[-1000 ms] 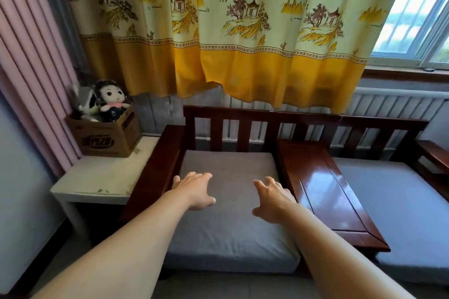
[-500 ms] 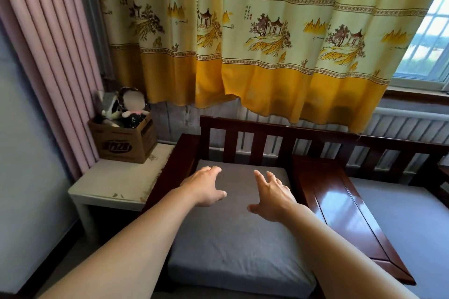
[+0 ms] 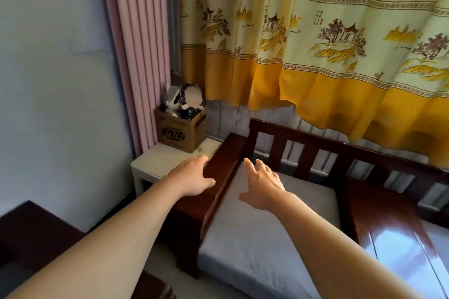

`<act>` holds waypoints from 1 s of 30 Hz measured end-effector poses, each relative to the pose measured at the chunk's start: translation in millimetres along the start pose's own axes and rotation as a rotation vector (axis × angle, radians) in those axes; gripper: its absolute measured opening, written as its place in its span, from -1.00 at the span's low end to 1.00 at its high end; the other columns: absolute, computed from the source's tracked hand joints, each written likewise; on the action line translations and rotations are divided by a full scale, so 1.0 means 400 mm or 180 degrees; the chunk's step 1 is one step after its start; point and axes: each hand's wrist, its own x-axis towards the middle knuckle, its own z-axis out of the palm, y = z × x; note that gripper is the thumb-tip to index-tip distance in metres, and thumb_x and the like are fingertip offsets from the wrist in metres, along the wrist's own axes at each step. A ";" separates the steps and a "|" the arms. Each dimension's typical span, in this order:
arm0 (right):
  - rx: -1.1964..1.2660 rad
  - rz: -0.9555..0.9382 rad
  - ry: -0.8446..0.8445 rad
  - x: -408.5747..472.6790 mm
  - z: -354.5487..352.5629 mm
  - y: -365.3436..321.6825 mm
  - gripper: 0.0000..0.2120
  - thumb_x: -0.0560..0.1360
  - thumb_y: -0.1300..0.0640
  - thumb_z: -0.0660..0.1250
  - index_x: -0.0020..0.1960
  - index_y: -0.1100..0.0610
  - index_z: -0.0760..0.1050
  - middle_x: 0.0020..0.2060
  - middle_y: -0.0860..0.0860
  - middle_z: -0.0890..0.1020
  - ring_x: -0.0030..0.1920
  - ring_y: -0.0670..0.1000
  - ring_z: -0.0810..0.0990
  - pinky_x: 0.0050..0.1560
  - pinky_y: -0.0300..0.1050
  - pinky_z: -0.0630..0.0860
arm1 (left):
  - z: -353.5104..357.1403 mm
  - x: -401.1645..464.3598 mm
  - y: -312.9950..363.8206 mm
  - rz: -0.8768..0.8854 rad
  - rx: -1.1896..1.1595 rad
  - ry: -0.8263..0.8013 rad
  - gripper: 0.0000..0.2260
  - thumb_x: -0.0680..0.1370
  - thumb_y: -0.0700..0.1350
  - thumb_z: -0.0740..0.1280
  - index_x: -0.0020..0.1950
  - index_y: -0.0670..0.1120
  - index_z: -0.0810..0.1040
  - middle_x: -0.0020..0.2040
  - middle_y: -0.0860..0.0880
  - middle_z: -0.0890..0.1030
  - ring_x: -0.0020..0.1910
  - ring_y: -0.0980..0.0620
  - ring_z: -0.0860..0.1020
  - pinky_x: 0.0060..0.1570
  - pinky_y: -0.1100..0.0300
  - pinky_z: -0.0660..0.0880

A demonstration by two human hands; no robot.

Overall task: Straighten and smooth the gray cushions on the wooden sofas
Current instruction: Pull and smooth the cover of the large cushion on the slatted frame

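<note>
A gray cushion [image 3: 257,238] lies flat on the seat of a dark wooden sofa [image 3: 315,148] with a slatted back. My right hand [image 3: 263,183] hovers over the cushion's far left part, fingers spread, holding nothing. My left hand [image 3: 194,177] is stretched out over the sofa's left armrest [image 3: 226,165], fingers loosely apart and empty. Whether either hand touches what lies under it I cannot tell. A second gray cushion [image 3: 437,235] shows at the right edge, beyond a glossy wooden middle panel [image 3: 393,233].
A white side table [image 3: 160,162] stands left of the sofa with a cardboard box [image 3: 181,132] of stuffed toys. Yellow patterned curtain [image 3: 315,43] hangs behind the sofa, pink curtain [image 3: 136,56] at the corner. Another dark wooden piece [image 3: 31,233] sits at the lower left.
The view has swung to the left. Both hands have moved left across the cushion; my left hand is now over the armrest instead of the cushion.
</note>
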 end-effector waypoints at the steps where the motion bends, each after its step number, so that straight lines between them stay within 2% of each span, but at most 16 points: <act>1: -0.0009 -0.0150 -0.0034 0.001 0.006 -0.019 -0.11 0.48 -0.09 0.38 0.56 0.05 -0.14 0.53 0.20 0.01 0.51 0.21 0.06 0.46 0.13 0.15 | -0.001 -0.026 -0.019 -0.0160 -0.0025 0.0062 -0.35 0.53 0.08 0.34 0.54 -0.03 0.13 0.50 -0.07 0.26 0.44 -0.07 0.27 0.37 0.05 0.28; 7: 0.0030 -0.0829 -0.0253 -0.012 0.054 -0.140 -0.15 0.49 -0.11 0.36 0.56 0.04 -0.11 0.53 0.18 0.01 0.50 0.23 0.08 0.45 0.14 0.16 | 0.001 -0.201 -0.128 -0.0934 -0.0158 0.0223 -0.32 0.55 0.05 0.32 0.56 -0.04 0.06 0.51 -0.09 0.24 0.44 -0.10 0.29 0.34 0.06 0.30; 10: 0.0085 -0.1196 -0.0430 -0.041 0.082 -0.221 -0.16 0.49 -0.11 0.37 0.55 0.01 -0.09 0.52 0.15 0.03 0.49 0.23 0.11 0.43 0.13 0.20 | 0.000 -0.309 -0.190 -0.1360 -0.0113 0.0279 -0.33 0.57 0.07 0.30 0.56 -0.03 0.03 0.52 -0.09 0.22 0.45 -0.10 0.28 0.36 0.00 0.30; 17: -0.0108 -0.1939 -0.0538 -0.157 0.153 -0.454 -0.15 0.50 -0.13 0.34 0.56 0.04 -0.13 0.52 0.18 0.02 0.49 0.23 0.10 0.44 0.15 0.19 | -0.011 -0.587 -0.316 -0.2205 -0.0200 0.0534 -0.33 0.56 0.08 0.31 0.55 -0.01 0.05 0.50 -0.10 0.25 0.41 -0.10 0.32 0.33 -0.05 0.34; 30: -0.0153 -0.2800 -0.0717 -0.600 0.278 -0.889 -0.13 0.49 -0.12 0.36 0.56 0.07 -0.12 0.52 0.20 -0.01 0.51 0.21 0.06 0.46 0.14 0.12 | -0.011 -1.193 -0.541 -0.2899 -0.0242 0.0858 -0.34 0.55 0.08 0.32 0.54 -0.05 0.09 0.48 -0.11 0.29 0.42 -0.11 0.31 0.35 -0.05 0.31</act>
